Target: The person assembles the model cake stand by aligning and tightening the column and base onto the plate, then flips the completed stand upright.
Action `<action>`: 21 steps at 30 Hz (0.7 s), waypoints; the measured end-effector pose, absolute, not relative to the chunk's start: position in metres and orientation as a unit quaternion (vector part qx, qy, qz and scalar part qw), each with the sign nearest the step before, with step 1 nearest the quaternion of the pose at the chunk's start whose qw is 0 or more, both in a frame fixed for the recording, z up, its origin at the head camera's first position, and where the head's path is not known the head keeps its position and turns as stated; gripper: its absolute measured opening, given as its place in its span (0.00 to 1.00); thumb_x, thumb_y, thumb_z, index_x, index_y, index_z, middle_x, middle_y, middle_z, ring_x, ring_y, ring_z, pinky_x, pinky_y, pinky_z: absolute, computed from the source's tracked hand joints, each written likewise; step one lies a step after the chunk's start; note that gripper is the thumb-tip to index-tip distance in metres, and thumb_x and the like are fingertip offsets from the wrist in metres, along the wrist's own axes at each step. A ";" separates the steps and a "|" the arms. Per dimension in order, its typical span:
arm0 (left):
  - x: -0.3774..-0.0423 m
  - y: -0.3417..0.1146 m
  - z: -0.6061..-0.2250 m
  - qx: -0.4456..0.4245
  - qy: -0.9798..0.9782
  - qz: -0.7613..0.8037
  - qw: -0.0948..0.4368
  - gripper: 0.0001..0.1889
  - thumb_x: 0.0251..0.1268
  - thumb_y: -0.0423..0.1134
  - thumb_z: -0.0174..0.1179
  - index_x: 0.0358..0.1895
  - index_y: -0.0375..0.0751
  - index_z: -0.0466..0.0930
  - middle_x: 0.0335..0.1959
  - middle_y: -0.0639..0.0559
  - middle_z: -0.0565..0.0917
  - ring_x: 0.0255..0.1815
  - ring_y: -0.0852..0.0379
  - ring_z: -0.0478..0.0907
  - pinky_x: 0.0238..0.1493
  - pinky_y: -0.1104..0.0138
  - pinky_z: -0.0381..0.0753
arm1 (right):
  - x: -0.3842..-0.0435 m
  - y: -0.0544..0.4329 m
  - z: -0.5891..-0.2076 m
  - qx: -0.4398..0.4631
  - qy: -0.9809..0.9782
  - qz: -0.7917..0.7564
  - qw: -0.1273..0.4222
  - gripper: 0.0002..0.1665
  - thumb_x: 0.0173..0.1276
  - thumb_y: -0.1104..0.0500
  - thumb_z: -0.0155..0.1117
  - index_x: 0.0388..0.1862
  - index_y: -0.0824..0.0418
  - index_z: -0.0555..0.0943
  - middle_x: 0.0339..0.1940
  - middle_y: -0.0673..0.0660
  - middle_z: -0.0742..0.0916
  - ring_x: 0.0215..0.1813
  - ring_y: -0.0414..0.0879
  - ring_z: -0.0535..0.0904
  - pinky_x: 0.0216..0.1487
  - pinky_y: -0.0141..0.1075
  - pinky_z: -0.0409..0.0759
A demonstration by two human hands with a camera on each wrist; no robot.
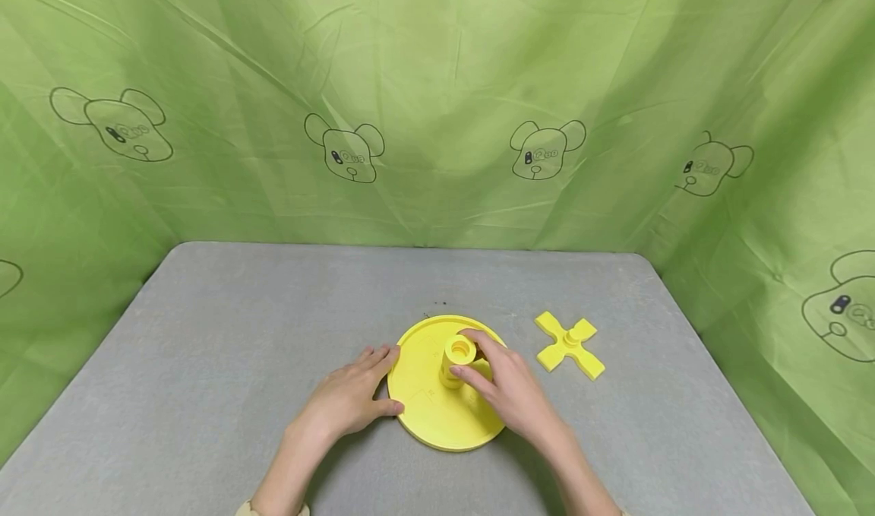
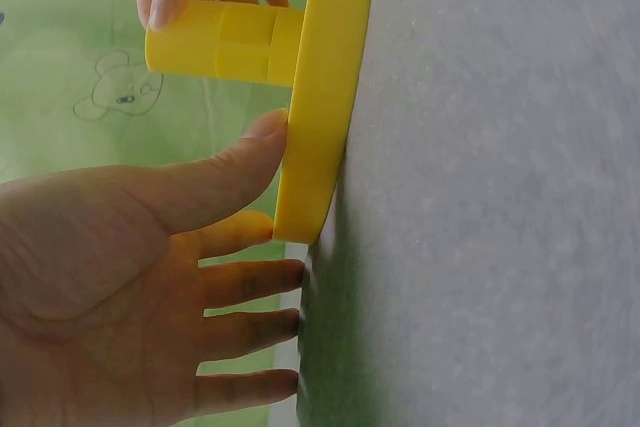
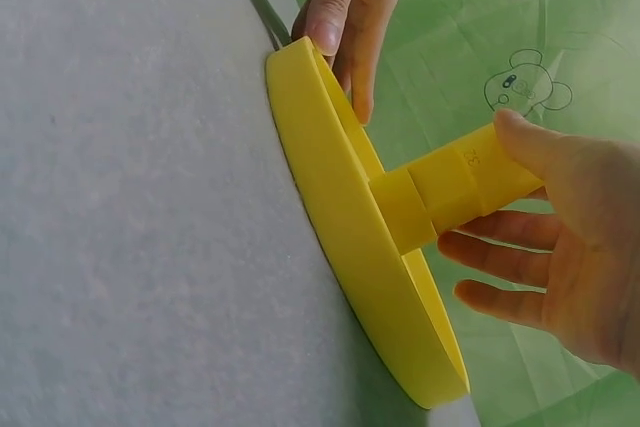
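Observation:
A round yellow disc (image 1: 421, 390) with a raised rim lies on the table in the head view. From its middle rises a hollow yellow cylindrical post (image 3: 440, 187), upright on the disc and made up of stacked sections. My right hand (image 1: 516, 390) pinches the post near its top between thumb and fingers. Against the disc's left edge rests my left hand (image 1: 345, 398), fingers spread and straight. In the left wrist view its thumb (image 2: 235, 167) touches the rim while other fingertips reach the table.
To the right of the disc lies a yellow cross-shaped piece (image 1: 567, 346) with a short peg standing at its centre. The grey table (image 1: 239, 349) is enclosed by a green curtain (image 1: 437, 60) printed with bear heads at the back and sides.

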State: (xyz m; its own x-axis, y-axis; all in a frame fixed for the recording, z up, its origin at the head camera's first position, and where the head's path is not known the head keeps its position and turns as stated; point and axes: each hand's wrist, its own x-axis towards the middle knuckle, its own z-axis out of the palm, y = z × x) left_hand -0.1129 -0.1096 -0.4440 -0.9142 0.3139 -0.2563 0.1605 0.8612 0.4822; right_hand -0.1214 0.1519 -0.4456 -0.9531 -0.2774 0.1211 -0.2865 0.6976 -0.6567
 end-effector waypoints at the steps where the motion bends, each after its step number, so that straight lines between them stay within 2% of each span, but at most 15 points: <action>1: -0.113 -0.110 -0.444 0.125 0.950 0.232 0.166 0.45 0.63 0.55 0.71 0.81 0.48 0.62 0.82 0.46 0.65 0.84 0.39 0.59 0.75 0.33 0.64 | -0.121 0.152 -0.446 0.154 -0.921 0.359 0.006 0.31 0.70 0.41 0.69 0.70 0.43 0.75 0.64 0.45 0.86 0.65 0.42 0.83 0.67 0.48 0.81; 9: -0.112 -0.111 -0.444 0.126 0.950 0.229 0.169 0.45 0.63 0.55 0.70 0.81 0.48 0.61 0.82 0.46 0.64 0.84 0.39 0.58 0.74 0.34 0.65 | -0.122 0.152 -0.448 0.166 -0.920 0.356 0.005 0.34 0.68 0.43 0.72 0.71 0.43 0.75 0.61 0.43 0.87 0.62 0.39 0.84 0.65 0.46 0.83; 15: -0.113 -0.111 -0.444 0.130 0.949 0.230 0.169 0.45 0.63 0.55 0.70 0.81 0.48 0.61 0.82 0.45 0.64 0.84 0.39 0.58 0.74 0.34 0.65 | -0.122 0.153 -0.449 0.168 -0.917 0.362 0.010 0.33 0.68 0.44 0.72 0.70 0.46 0.75 0.55 0.43 0.89 0.59 0.39 0.86 0.63 0.46 0.84; 21: -0.114 -0.111 -0.443 0.135 0.950 0.229 0.165 0.45 0.64 0.54 0.70 0.81 0.47 0.61 0.82 0.45 0.64 0.84 0.38 0.58 0.75 0.34 0.65 | -0.124 0.159 -0.448 0.171 -0.911 0.376 0.007 0.38 0.66 0.47 0.75 0.73 0.49 0.74 0.48 0.47 0.90 0.54 0.45 0.88 0.61 0.49 0.85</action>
